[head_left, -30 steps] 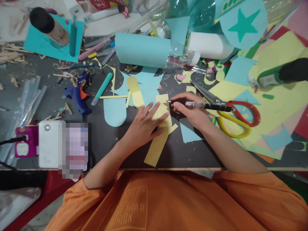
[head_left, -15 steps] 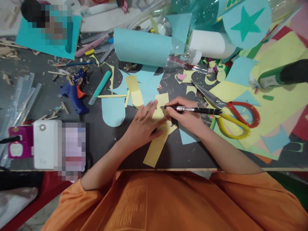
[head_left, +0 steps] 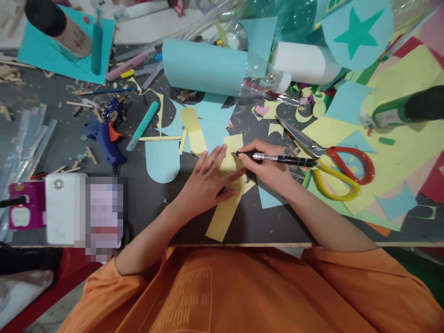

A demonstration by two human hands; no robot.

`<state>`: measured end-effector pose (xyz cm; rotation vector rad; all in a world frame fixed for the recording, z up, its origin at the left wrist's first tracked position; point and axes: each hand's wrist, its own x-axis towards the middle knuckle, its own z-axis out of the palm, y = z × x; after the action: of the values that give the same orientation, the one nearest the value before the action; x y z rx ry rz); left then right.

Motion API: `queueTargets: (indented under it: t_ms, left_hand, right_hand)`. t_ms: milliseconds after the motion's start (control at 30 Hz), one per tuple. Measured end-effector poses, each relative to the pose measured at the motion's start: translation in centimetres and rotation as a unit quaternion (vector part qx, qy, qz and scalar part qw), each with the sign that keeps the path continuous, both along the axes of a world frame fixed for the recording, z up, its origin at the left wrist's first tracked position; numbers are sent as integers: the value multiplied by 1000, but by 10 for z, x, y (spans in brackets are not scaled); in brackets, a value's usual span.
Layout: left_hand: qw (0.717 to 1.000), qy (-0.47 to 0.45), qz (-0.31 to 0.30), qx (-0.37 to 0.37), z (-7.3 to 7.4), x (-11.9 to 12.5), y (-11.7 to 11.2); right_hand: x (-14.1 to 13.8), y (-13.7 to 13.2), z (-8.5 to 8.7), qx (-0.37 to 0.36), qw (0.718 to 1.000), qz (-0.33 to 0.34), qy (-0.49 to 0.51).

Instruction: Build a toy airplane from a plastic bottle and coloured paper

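Seen from above, with clock positions taken from the middle of the view: a dark, cluttered tabletop [head_left: 151,217] strewn with paper scraps and wood bits. At six o'clock, the person's orange shirt [head_left: 267,296] faces its edge. At twelve o'clock, a clear bottle wrapped in light blue paper [head_left: 208,67] lies on its side. At three o'clock rest large scissors [head_left: 318,150] with one red and one yellow handle, blades slightly parted, pointing toward eleven. Just toward eight o'clock, the left hand [head_left: 204,182] lies flat, fingers spread over yellow paper [head_left: 234,142] near the centre. Just toward three, the right hand [head_left: 270,169] grips a black pen [head_left: 286,159], its tip at that paper. At nine o'clock lies a blue glue gun [head_left: 106,138]. A darker yellow strip [head_left: 222,222] extends from under the left hand toward six.
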<state>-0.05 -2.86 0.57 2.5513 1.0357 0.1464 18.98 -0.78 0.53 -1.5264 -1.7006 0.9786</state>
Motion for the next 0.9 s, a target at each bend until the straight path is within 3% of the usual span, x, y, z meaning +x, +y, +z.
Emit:
queueTargets:
  t_ms: [333, 900]
  left_hand:
    - [1000, 6, 3, -13, 1, 1, -1]
    - [1000, 1, 5, -11, 0, 0, -1]
  right_hand:
    - [2, 0, 2, -38, 998, 37, 31]
    - [4, 0, 0, -37, 998, 49, 33]
